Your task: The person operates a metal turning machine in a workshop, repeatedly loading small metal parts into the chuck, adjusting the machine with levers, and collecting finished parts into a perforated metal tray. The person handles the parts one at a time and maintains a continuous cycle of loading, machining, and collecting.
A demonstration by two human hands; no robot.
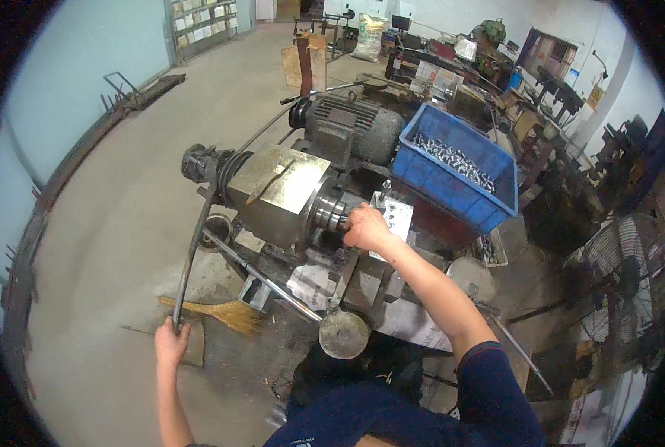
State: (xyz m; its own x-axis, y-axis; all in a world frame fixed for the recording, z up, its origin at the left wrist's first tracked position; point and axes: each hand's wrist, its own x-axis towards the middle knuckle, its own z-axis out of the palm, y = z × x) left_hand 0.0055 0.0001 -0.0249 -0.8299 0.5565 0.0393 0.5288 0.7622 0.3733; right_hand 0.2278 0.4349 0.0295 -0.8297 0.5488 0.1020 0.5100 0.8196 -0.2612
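At the lower left, my left hand [171, 344] is wrapped round the lower end of a long metal lever [192, 261], which runs up to the pulley end of a small lathe. My right hand [366, 229] is at the front of the lathe's round steel chuck [328, 210], with fingers curled together. Whatever they pinch is hidden behind them. The greasy headstock [273, 212] carries a thin tool with a dark handle [271, 182] lying on top. Right beside my right hand stands a bright metal block [397, 216] with bolt holes.
A blue crate [440, 190] with many small metal parts stands behind the block. An electric motor [355, 127] sits behind the headstock. A steel bar [265, 277] ends near a round disc [344, 334]. A straw broom [232, 314] lies near my left hand; a fan [623, 276] is at right.
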